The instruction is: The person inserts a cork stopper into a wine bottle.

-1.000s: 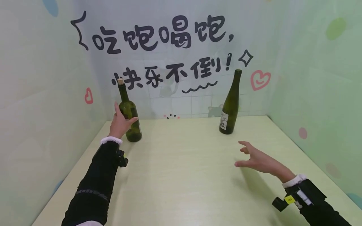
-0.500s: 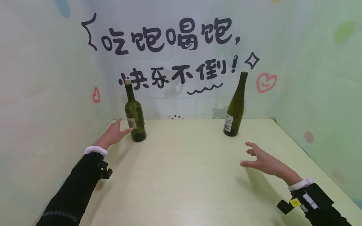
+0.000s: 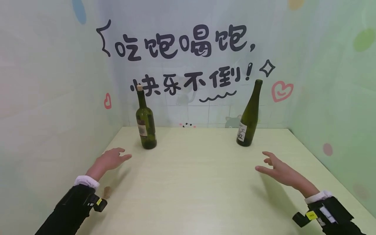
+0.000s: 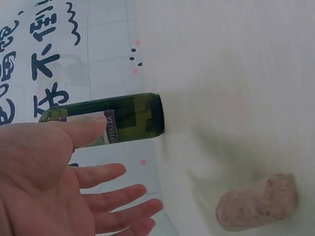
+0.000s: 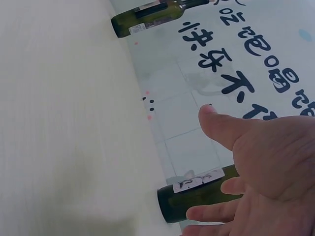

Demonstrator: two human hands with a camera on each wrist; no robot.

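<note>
A green wine bottle (image 3: 146, 127) stands upright at the back left, a cork (image 3: 139, 87) in its mouth. At the back right a slimmer green bottle (image 3: 248, 119) with a pale label stands, no cork showing at its top. My left hand (image 3: 109, 160) hovers over the table in front of the corked bottle, fingers spread and holding nothing. A loose cork (image 4: 257, 202) lies on the table beside that hand, partly seen past the wrist in the head view. My right hand (image 3: 280, 171) hangs in front of the slimmer bottle, fingers relaxed and apart from it.
The pale wooden table (image 3: 188, 182) is walled in by printed cloth on the left, back and right. Dark lettering (image 3: 185, 42) covers the back wall. A small camera sits on each wrist.
My left hand has come off the corked bottle and drawn back toward me, uncovering the bottle and the loose cork. The right hand has held its pose; the head view has shifted slightly.
</note>
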